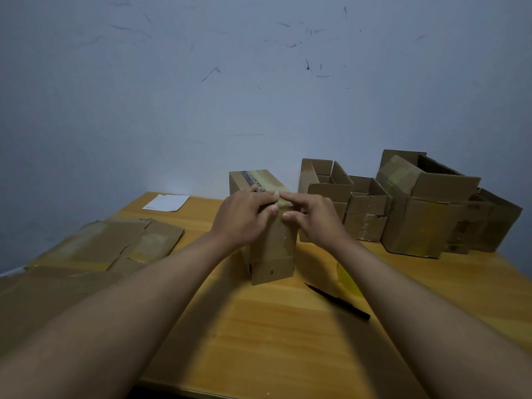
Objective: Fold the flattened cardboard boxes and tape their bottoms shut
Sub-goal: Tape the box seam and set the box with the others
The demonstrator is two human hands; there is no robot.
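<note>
Nearest me, on the wooden table [259, 326]: one black knife or pen [336, 300], kind not certain, and beside it a yellowish tape roll [349, 279], partly hidden by my right forearm.

Centre of table: one cardboard box [272, 240], standing bottom up. My left hand [244, 217] and right hand [313, 218] meet at its near top edge, fingers laid fairly straight on the closed flaps, thumbs pressing the front face; nothing pinched. Step in hand, as I judge it: smoothing tape over the bottom seam. Next move calls for firm rubbing along the strip and down the side.

Left of table: flattened boxes [95, 249], not yet folded.

Far right: folded boxes [408, 208], grouped, tops open.

Far left: one white sheet [166, 202].

Behind: scuffed bluish wall [259, 82].
</note>
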